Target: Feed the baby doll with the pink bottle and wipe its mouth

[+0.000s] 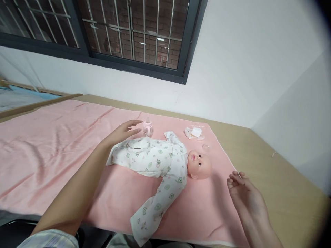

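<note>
A baby doll in a white patterned sleepsuit lies on its back across a pink blanket, head to the right. My left hand reaches over the doll's legs, fingers apart, beside a small clear baby bottle with a pink collar. Whether the fingertips touch the bottle I cannot tell; they are not wrapped round it. My right hand is raised near the blanket's right edge, palm turned up, fingers loosely curled, with nothing in it. One sleeve of the sleepsuit hangs toward the near edge.
A clear plastic wrapper with a white piece lies beyond the doll's head, near a small clear cap. The wooden tabletop shows right of the blanket. Behind stand a white wall and a barred window.
</note>
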Available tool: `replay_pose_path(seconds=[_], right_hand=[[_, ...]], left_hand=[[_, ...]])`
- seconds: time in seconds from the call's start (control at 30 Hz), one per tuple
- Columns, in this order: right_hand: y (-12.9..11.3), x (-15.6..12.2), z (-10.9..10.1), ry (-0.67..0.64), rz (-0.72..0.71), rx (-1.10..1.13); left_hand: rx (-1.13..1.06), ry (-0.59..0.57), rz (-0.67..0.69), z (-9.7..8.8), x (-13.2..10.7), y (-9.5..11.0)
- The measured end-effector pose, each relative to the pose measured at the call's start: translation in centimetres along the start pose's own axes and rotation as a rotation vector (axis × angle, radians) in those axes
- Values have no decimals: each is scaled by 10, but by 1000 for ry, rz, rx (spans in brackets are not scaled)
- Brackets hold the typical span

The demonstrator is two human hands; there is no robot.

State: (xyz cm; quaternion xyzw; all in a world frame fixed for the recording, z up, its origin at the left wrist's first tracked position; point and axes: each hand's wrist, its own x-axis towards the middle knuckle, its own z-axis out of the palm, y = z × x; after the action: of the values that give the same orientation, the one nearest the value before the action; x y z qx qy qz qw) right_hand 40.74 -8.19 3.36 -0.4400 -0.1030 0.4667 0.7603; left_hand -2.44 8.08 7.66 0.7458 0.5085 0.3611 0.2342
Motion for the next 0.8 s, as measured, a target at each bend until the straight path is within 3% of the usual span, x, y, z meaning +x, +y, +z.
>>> replay_pose_path(seconds=[0.23,0.33,0.57,0.67,0.8], right_hand=[[-4,51,63,-96,-208,-15],[2,86,86,-85,-255,-32],[39,162,113,-224,-250,-274],[61,177,111,-318,-171,-324],[81,183,101,-543,-17,-384]], left_hand=[[-289,338,-44,28,32,23],[-357,401,-32,37,45,34],[-504,374,55,48,61,71],[-543,330,112,51,56,91],[-509,244,151,58,47,110]])
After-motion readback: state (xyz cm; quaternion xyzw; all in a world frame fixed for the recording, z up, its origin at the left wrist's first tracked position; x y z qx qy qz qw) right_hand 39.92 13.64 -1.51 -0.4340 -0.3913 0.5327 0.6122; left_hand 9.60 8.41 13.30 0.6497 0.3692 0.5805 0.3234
